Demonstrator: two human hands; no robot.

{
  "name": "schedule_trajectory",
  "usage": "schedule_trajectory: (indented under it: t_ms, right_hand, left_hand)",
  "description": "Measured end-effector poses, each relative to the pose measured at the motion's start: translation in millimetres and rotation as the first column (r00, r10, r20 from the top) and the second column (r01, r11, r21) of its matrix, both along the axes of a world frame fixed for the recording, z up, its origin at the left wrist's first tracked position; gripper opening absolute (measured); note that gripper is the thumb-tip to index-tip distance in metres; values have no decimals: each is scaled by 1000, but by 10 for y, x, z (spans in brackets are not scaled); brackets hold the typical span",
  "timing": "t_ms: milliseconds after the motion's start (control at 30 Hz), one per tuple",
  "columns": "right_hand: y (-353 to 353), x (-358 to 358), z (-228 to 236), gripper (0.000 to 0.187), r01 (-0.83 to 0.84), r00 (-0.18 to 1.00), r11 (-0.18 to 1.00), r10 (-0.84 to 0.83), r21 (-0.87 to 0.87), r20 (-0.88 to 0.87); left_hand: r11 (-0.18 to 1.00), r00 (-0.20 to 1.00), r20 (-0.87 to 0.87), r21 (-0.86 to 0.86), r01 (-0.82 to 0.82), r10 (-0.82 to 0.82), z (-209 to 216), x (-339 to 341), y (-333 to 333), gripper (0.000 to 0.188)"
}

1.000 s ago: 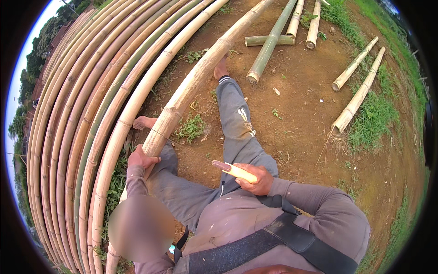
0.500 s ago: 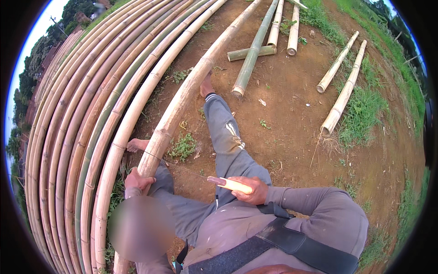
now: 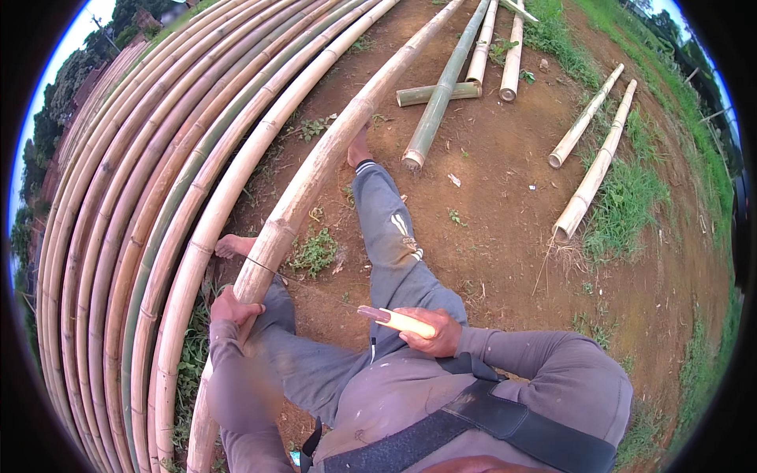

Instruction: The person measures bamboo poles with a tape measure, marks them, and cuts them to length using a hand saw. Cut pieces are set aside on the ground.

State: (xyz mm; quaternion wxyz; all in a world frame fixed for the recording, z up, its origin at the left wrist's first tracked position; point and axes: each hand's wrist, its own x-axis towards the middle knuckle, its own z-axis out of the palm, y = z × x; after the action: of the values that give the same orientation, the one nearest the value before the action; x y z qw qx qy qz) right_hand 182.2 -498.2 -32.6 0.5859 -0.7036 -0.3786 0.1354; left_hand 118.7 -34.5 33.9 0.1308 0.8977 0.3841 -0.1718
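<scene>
Bamboo pole (image 3: pixel 315 175) slanting away rightward, tool handle (image 3: pixel 408 322) pointing left

Outside the left hand (image 3: pixel 234 309), a row of long poles (image 3: pixel 158 197) is walling off the way, and only a narrow strip is running between it and the held pole (image 3: pixel 303 189), with 1 foot (image 3: pixel 234 246) sitting there. A thin blade (image 3: pixel 272 270) is stretching from the handle (image 3: pixel 406 323) to the held pole, barring the space between the 2 hands. Ahead of the blade, a small pocket is opening between the held pole and the right leg (image 3: pixel 386 236). Beyond that leg, brown ground (image 3: pixel 497 229) is giving the right hand (image 3: pixel 438 333) wide room, with 2 short poles (image 3: pixel 595 197) bounding it rightward and a green pole (image 3: pixel 445 94) obstructing it ahead.
</scene>
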Motion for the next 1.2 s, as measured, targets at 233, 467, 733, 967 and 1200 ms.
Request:
schedule_trajectory:
  t_ms: [233, 467, 733, 967, 1200]
  right_hand:
    - [2096, 390, 24, 47, 5, 998, 1000, -4, 4, -61]
    - [-166, -14, -41, 49, -29, 998, 1000, 29, -1, -64]
    - [2387, 404, -57, 40, -27, 997, 999, 25, -35, -68]
    - [323, 20, 114, 45, -12, 999, 999, 13, 35, -40]
    - [2069, 438, 108, 37, 37, 999, 994, -36, 105, -11]
  left_hand:
    - [997, 998, -58, 80, 9, -4, -10, -113, 71, 100]
    - [1000, 999, 33, -1, 31, -31, -15, -21, -19, 92]
    - [999, 998, -40, 12, -51, 51, 59, -188, 77, 95]
    - [999, 999, -33, 16, 40, -39, 52, -101, 52, 93]
    - [999, 999, -46, 42, 23, -21, 155, -58, -98, 93]
